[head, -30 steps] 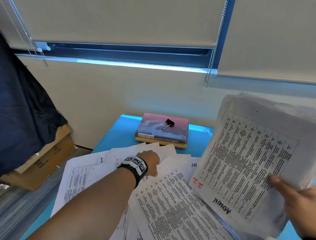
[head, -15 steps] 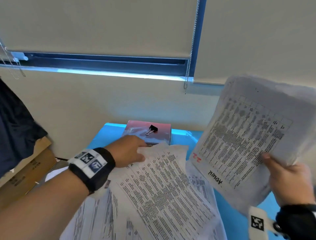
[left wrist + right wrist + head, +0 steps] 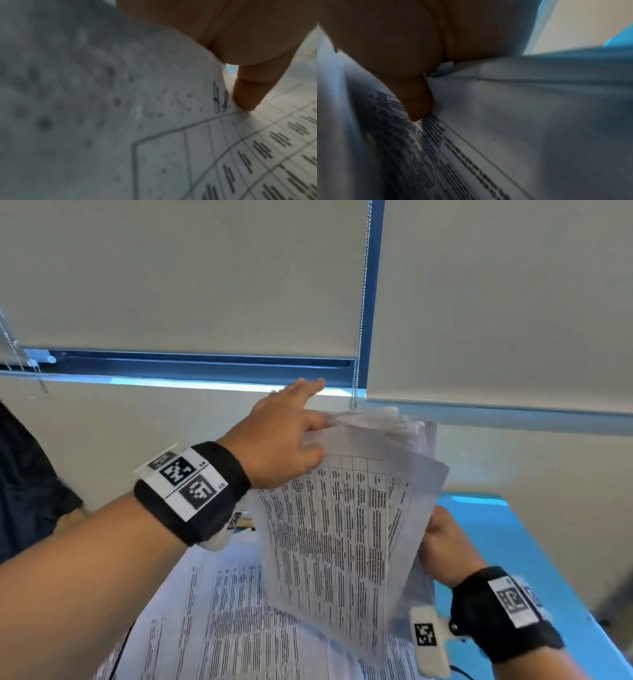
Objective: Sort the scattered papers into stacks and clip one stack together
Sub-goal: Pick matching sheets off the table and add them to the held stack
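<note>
Left hand (image 3: 284,436) pinches the top edge of a printed sheet (image 3: 339,529) against the stack (image 3: 404,426); right hand (image 3: 445,546) grips that stack's lower edge. Table-printed pages, raised above more papers (image 3: 222,621) on the blue bench (image 3: 507,542).

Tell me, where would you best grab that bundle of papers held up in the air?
Probably at the top edge of the held stack, from the left, where the left hand already lies. The right hand grips the lower right edge, so the fanned upper corners look loose.
</note>
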Demonstrator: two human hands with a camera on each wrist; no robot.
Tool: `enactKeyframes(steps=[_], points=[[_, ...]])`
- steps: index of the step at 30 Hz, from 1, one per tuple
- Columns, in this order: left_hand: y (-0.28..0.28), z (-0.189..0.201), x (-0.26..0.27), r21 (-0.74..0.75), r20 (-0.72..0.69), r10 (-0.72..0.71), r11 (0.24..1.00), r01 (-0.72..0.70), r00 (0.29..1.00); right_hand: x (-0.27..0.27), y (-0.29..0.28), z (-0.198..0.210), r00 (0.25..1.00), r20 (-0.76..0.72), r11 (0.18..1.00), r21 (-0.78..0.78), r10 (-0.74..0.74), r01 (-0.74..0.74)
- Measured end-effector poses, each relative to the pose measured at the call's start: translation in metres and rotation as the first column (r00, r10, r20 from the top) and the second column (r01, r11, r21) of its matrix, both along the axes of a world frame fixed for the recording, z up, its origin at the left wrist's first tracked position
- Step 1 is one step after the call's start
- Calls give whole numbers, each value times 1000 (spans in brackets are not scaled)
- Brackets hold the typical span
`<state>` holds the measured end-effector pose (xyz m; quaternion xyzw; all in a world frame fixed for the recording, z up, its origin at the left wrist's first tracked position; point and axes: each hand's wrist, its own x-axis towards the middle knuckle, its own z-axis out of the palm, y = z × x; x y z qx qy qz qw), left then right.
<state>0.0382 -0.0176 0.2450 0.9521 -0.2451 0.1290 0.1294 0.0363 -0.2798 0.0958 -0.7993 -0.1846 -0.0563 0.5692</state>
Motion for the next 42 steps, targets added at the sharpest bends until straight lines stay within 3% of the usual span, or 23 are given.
enactKeyframes(steps=[4, 9, 12, 16, 19, 21, 22, 23, 24, 25, 28, 30, 34, 37, 42], points=[[1, 0, 1, 69, -7, 10, 998, -10, 1000, -3, 10, -1, 995, -45, 995, 53, 90, -88], [5, -8, -1, 80, -26, 87, 993, -85, 996, -6, 9, -17, 986, -163, 945, 327, 40, 16], [9, -15, 0, 30, -45, 101, 995, -100, 994, -16, 20, -17, 989, -108, 967, 247, 96, -67], [5, -16, -2, 34, -35, 103, 994, -102, 994, -18, 43, -24, 991, -79, 984, 133, -107, 116], [22, -18, -4, -193, -34, 81, 977, -86, 996, -17, 46, -29, 988, -95, 979, 156, -122, 135], [43, -26, -3, -508, 12, 120, 856, -97, 993, -16, 42, -32, 983, -135, 972, 185, -121, 145], [54, -36, -2, -690, 9, 160, 716, -110, 987, -16, 41, -33, 981, -159, 967, 208, -115, 147], [63, -48, -4, -845, -35, 162, 522, -116, 986, -16, 39, -33, 977, -183, 962, 230, -109, 151], [68, -63, -7, -927, -114, 96, 348, -141, 989, -15, 38, -33, 975, -200, 958, 245, -100, 149], [70, -82, -9, -948, -189, 11, 259, -185, 982, -15, 38, -33, 974, -208, 957, 250, -93, 145], [59, -140, -18, -895, -433, -209, 214, -391, 877, -12, 43, -31, 973, -220, 963, 238, -71, 125], [50, -166, -14, -858, -513, -129, 117, -500, 849, -10, 49, -29, 973, -219, 963, 239, -73, 126], [28, -162, -7, -885, -442, 105, 111, -453, 891, -6, 71, -24, 972, -191, 933, 303, -140, 194], [15, -148, -11, -927, -363, 117, 54, -371, 924, -3, 87, -20, 965, -115, 918, 300, -235, 259], [25, -148, -15, -953, -297, 105, 27, -301, 949, 0, 83, -21, 958, -37, 870, 410, -286, 275]])
